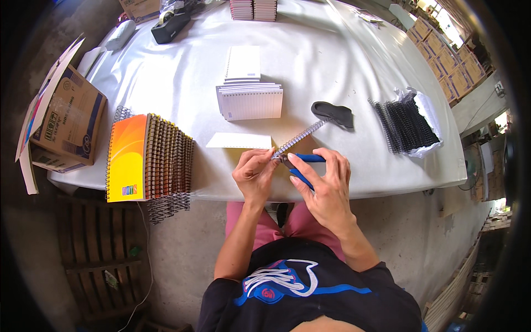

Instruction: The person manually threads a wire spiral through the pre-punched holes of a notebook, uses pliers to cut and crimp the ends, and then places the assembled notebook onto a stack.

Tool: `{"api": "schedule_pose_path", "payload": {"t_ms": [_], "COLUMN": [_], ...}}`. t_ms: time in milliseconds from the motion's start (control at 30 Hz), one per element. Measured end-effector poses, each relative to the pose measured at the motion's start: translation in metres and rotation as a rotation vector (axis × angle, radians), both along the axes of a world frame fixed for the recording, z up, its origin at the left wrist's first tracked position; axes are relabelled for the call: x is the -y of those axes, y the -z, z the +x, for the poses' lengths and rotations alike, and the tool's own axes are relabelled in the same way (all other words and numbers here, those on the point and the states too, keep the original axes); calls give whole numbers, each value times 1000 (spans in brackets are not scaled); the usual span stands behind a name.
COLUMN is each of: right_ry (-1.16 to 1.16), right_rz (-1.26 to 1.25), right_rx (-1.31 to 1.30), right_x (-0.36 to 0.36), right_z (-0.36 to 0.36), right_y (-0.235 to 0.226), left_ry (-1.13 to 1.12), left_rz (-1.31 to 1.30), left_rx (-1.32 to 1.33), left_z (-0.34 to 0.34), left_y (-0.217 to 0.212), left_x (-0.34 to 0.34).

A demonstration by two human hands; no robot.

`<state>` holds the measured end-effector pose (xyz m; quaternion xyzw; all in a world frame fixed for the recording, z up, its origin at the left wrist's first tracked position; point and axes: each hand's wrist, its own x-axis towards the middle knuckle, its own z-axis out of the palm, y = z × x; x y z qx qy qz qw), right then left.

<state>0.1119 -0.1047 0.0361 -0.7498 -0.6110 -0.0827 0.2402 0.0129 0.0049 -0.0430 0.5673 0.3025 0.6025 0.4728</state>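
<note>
My left hand is closed, thumb and fingertips pinching the near end of a spiral-bound notebook. That notebook shows almost edge-on, its coil slanting away to the right. In my right hand is a pair of pliers with blue handles, its jaws at the coil's near end beside my left fingertips. The exact contact is too small to make out. Beyond my left hand lies a white sheet with holes along one edge. A black sole-shaped object rests by the coil's far end.
Notebooks with orange-yellow covers stand stacked at the left edge. Lined page blocks sit mid-table. Black coils lie in white wrapping at right. A cardboard box, a tape dispenser and pink-edged stacks are farther out.
</note>
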Motion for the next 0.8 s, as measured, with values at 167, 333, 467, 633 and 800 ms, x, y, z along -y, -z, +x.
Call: {"api": "schedule_pose_path", "payload": {"t_ms": [167, 333, 467, 633, 800], "right_ry": [6, -63, -123, -102, 319], "right_rz": [-104, -248, -521, -232, -387], "right_rx": [-7, -314, -1791, -588, -62], "right_x": [1, 8, 11, 18, 35], "right_z": [-1, 3, 22, 18, 74], "right_y": [-3, -5, 0, 5, 39], "left_ry": [-86, -113, -134, -150, -117], "left_rz": [119, 227, 373, 33, -141], "left_rx": [-81, -139, -259, -95, 121], "left_z": [-1, 0, -6, -3, -13], "left_y": [12, 10, 6, 6, -36], "left_x": [-2, 1, 5, 4, 6]}}
